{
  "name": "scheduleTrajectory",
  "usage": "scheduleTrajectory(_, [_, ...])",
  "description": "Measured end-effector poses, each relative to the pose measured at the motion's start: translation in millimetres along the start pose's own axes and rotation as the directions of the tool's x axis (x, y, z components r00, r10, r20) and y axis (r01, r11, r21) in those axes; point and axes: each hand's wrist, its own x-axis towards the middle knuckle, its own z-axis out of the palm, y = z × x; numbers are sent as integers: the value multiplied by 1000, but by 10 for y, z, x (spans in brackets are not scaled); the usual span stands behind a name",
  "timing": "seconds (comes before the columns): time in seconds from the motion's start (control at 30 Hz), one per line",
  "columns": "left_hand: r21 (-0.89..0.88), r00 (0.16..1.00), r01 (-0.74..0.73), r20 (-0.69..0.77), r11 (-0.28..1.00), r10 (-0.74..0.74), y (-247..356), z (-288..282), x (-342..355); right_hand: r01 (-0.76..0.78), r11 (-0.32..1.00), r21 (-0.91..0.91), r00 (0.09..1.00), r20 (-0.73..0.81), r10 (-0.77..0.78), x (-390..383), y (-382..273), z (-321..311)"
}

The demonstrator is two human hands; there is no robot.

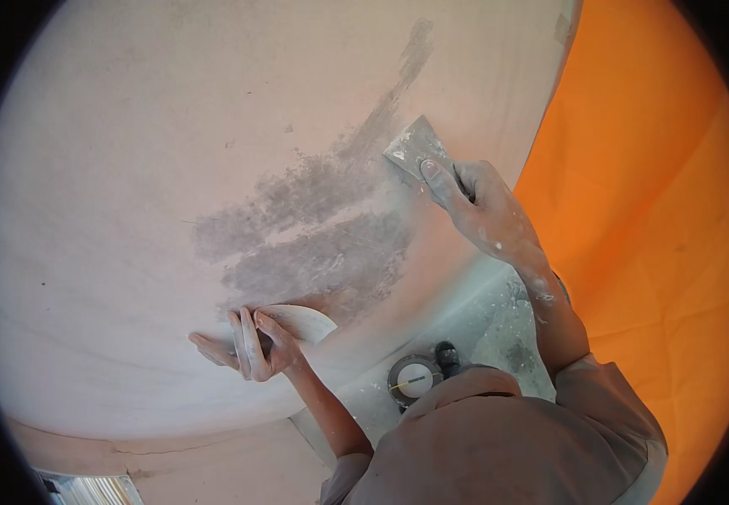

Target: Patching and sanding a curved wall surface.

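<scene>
Directions taken from the centre of the view. Passage for a hand: available along the pale wall (112, 185) from 9 to 12 o'clock, and across the grey patch (322, 252) between the two tools. Obstruction at 1 o'clock: flat scraper (419, 145), with the right hand (486, 206) gripping it at 2. Obstruction at 7: curved blade (304, 320), held by the left hand (257, 347). At 3, the orange sheet (650, 244) bounds movement. Between the forearms, room narrows at 5 o'clock: round container (415, 379), dark shoe (447, 357) just beside it, and the torso (499, 450) beyond.
</scene>
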Motion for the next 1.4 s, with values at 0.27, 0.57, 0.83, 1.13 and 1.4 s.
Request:
scheduleTrajectory(0.27, [31, 994, -86, 77, 996, 83, 170, -71, 106, 21, 999, -43, 998, 61, -19, -65, 24, -106])
scheduleTrajectory(0.57, [7, 997, -69, 26, 998, 69, 119, -52, 87, 46, 997, -59, 996, 81, -41, -48, -114, -107])
scheduleTrajectory(0.83, [61, 994, -92, 62, 994, 88, 131, -39, 93, 66, 995, -80, 995, 82, -60, -50, -170, -180])
scheduleTrajectory(1.13, [95, 976, -189, 126, 977, 177, 75, -102, 96, 176, 981, 86, 972, 145, -188, -194, -370, -137])
scheduleTrajectory(1.4, [98, 979, -170, 132, 980, 157, 24, -144, 56, -48, 974, -221, 984, 156, 84, -992, 1552, 45])
